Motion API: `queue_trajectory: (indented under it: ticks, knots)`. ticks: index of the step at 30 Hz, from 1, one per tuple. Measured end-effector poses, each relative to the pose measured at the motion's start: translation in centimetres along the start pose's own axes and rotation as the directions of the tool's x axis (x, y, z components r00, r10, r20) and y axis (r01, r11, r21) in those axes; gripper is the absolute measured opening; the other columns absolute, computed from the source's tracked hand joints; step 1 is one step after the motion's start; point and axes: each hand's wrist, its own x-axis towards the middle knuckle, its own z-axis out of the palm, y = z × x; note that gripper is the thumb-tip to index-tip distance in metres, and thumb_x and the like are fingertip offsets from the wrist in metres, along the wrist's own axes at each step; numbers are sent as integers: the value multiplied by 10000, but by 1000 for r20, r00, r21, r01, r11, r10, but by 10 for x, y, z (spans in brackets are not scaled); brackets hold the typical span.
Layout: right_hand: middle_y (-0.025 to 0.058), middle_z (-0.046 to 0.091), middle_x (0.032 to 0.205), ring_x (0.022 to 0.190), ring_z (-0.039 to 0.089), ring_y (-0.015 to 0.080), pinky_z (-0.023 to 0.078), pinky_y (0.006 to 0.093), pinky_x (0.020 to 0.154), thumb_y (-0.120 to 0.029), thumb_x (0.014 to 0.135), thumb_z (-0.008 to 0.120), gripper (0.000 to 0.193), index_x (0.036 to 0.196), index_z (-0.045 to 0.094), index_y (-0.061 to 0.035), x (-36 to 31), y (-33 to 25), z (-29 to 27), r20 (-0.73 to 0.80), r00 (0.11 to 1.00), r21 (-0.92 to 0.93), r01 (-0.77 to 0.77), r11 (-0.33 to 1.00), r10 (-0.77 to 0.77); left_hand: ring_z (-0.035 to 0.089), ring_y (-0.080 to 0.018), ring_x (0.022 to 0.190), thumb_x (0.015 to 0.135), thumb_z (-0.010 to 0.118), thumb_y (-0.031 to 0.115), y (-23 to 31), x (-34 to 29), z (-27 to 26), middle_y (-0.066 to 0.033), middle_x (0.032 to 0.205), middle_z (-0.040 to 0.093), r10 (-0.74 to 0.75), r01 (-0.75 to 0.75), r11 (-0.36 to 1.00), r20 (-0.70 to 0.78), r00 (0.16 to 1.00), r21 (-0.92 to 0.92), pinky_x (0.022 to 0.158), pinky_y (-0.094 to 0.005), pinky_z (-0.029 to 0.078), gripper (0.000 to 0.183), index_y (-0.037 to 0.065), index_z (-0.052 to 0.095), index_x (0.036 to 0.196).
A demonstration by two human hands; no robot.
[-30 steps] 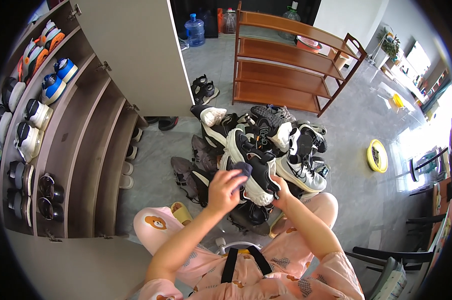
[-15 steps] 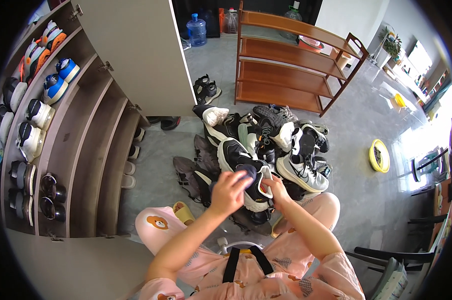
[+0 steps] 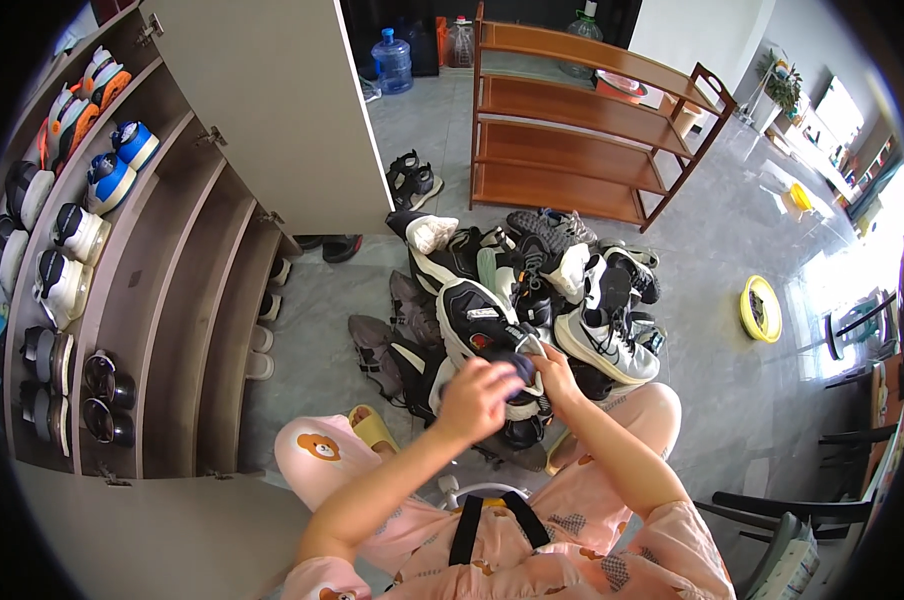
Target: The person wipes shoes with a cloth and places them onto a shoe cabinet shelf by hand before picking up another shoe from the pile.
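A black-and-white sneaker (image 3: 472, 315) is tilted over the shoe pile in front of me. My right hand (image 3: 556, 380) is closed on the rim at its opening. Fingers bent, my left hand (image 3: 478, 396) grips a dark, soft-looking bundle like a cloth (image 3: 521, 366) against the sneaker; motion blurs it, and its exact kind is unclear. Under and around the sneaker lie several more shoes, among them a white-and-black running shoe (image 3: 604, 345) right of my hands and a pair of dark grey shoes (image 3: 374, 345) to the left.
An open shoe cabinet (image 3: 162, 330) with shoes and sunglasses stands at left. Beyond the pile is a brown wooden rack (image 3: 572, 147); a blue water jug (image 3: 393, 62) is farther back. Black sandals (image 3: 412, 182) lie by the cabinet door (image 3: 272, 110). A yellow basin (image 3: 760, 309) sits at right.
My left hand and the dark bundle have shifted slightly right and down across the sneaker. The sneaker has turned so more of its upper shows; my right hand keeps its hold.
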Motion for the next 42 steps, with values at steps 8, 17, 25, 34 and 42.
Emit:
queue_trajectory:
  ticks: [8,17,25,34,42]
  knots:
    - [140,643,1117,1008,635,283,483,352,880,-98,826,553,516,1332,559,-200,-1,5,-6,-5,925,-711,264,652,-379,588,-310,867,645,626,-47,-14,22,-20,-71,1064,655,-29,22,999,-320,947,-26,770,-398,506,365,111,698,966]
    - [137,630,1066,996,608,347,478,390,876,-67,779,496,542,1295,584,-209,-18,-12,-2,6,906,-762,279,585,-424,579,-293,844,623,642,-36,-8,-1,2,-50,1060,662,-41,40,999,-169,985,-8,763,-374,513,369,115,720,951]
    - [142,608,1063,985,594,334,481,412,848,-89,733,536,576,1305,569,-158,-22,-6,-10,158,859,-871,354,341,-487,586,-296,857,665,630,-9,-11,7,-14,-50,1079,659,88,-92,996,-216,972,-4,765,-366,519,342,121,705,972]
    - [141,601,1089,969,602,333,509,415,822,-119,631,621,582,1205,583,-30,-26,-6,-4,387,693,-825,555,108,-608,569,-279,899,640,630,0,-9,6,-2,-32,1068,625,7,2,996,-91,996,89,783,-371,515,348,123,679,962]
    - [112,603,1095,948,604,316,509,407,797,-79,602,619,640,1241,584,-60,-32,-16,-6,391,633,-837,546,27,-668,577,-289,904,602,620,-42,-49,16,-27,-19,1046,642,-104,167,946,-228,968,279,772,-381,518,353,120,682,909]
